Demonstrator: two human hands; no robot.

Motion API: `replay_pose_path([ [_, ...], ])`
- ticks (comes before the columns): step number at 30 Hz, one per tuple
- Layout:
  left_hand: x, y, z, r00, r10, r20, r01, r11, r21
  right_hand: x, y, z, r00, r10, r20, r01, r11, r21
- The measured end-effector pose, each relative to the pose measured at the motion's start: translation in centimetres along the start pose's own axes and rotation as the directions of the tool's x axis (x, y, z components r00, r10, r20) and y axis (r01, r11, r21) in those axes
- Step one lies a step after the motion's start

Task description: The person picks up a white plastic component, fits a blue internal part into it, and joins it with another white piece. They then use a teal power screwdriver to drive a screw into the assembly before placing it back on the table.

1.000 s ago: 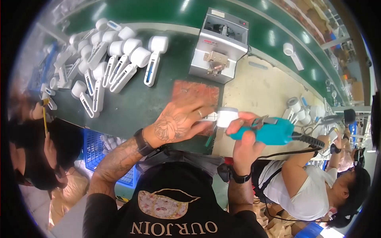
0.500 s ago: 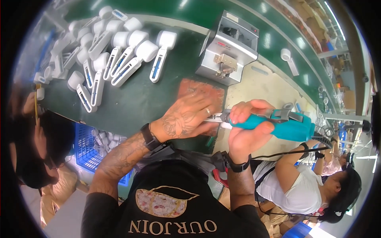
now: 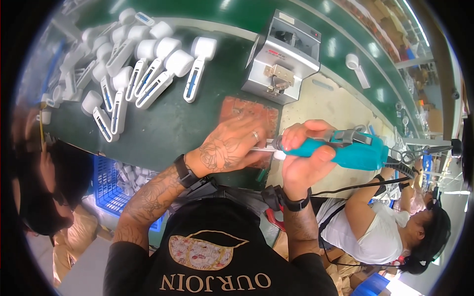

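Across the left of a dark green bench, a heap of white handheld devices, handles mostly toward the wearer, perhaps for easy reach; about seven distinct at the near side, the rest too overlapped for an exact count. Just below, one blue crate of small white parts, too many to count. At centre, one left hand, thumb and fingers nearly closed around the handle of one part-hidden white device, apparently to brace it over one red mat. Beyond, one grey machine. To the right, one right hand, fingers wrapped firmly around one teal power tool, held nearly level, nose toward the braced device, seemingly for alignment; contact at the tip impossible to tell. Farther right, one lone white device and, below, one co-worker in white.
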State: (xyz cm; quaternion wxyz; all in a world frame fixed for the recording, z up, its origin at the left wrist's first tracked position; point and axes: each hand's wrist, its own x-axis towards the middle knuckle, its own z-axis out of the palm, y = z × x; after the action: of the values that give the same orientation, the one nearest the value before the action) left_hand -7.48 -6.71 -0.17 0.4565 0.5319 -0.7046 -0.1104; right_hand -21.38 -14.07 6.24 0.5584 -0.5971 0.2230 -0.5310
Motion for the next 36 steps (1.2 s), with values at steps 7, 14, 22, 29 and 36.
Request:
replay_pose_path([
  [7, 0.2, 0.1, 0.0, 1.000, -0.015, 0.011, 0.015, 1.000, -0.004, 0.2, 0.1, -0.1, 1.000, -0.007, 0.027, 0.006, 1.000, 0.024],
  [14, 1.0, 0.4, -0.3, 0.999, 0.006, -0.035, -0.010, 0.993, -0.113, 0.3, 0.5, -0.6, 0.995, -0.051, 0.081, 0.048, 0.998, 0.037],
  [22, 0.9, 0.5, -0.6, 1.000, -0.029, -0.001, 0.028, 0.986, -0.164, 0.1, 0.8, -0.6, 0.991, -0.094, 0.100, 0.088, 0.994, 0.059],
  [29, 0.0, 0.3, -0.9, 0.992, -0.114, 0.061, 0.124, 0.975, -0.186, -0.1, 1.3, -0.2, 0.992, -0.045, 0.118, 0.028, 0.990, 0.139],
  [36, 0.2, -0.2, 0.0, 0.999, -0.038, 0.034, 0.042, 0.991, -0.128, 0.2, 0.7, -1.0, 0.997, 0.023, 0.069, -0.030, 0.995, 0.097],
])
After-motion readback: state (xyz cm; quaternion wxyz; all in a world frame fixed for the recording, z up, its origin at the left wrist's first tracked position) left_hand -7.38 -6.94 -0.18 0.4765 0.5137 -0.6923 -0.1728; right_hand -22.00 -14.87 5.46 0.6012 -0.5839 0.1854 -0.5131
